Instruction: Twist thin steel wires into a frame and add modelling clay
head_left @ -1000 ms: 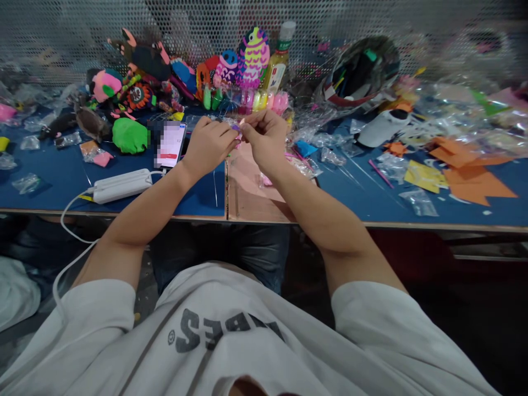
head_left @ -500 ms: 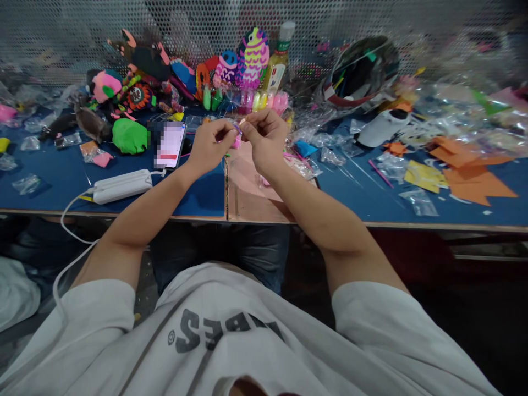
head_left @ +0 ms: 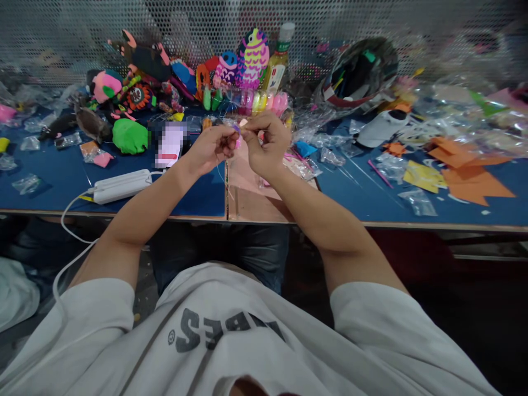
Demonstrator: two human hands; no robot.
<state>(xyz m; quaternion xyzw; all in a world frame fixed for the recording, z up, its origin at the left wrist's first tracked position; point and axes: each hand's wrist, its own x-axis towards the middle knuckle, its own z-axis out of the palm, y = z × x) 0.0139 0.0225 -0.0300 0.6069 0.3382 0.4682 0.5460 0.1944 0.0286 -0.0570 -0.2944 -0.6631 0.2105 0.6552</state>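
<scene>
Over the tan board [head_left: 256, 198], my two hands meet fingertip to fingertip. My left hand [head_left: 216, 146] is closed, its fingers pinched round a small pink and purple piece [head_left: 238, 137]. A thin pale strand hangs down from the left fingers towards the board. My right hand [head_left: 267, 140] pinches at the same spot from the other side; what its fingertips hold is too small to make out. A phone [head_left: 170, 144] with a lit screen lies just left of my left hand, partly behind the wrist.
A white power bank [head_left: 122, 186] with a cable and a green lump [head_left: 130, 136] lie left. Coloured clay figures, a bottle [head_left: 277, 66] and small tubes stand behind the hands. At right are a clear bucket [head_left: 363, 71], a white mask-like piece [head_left: 381, 128], orange sheets [head_left: 474, 176] and plastic bags.
My left hand has turned and dropped slightly, its fingers now more curled. A thin strand now shows hanging below it. My right hand has shifted slightly right and its fingers have curled more.
</scene>
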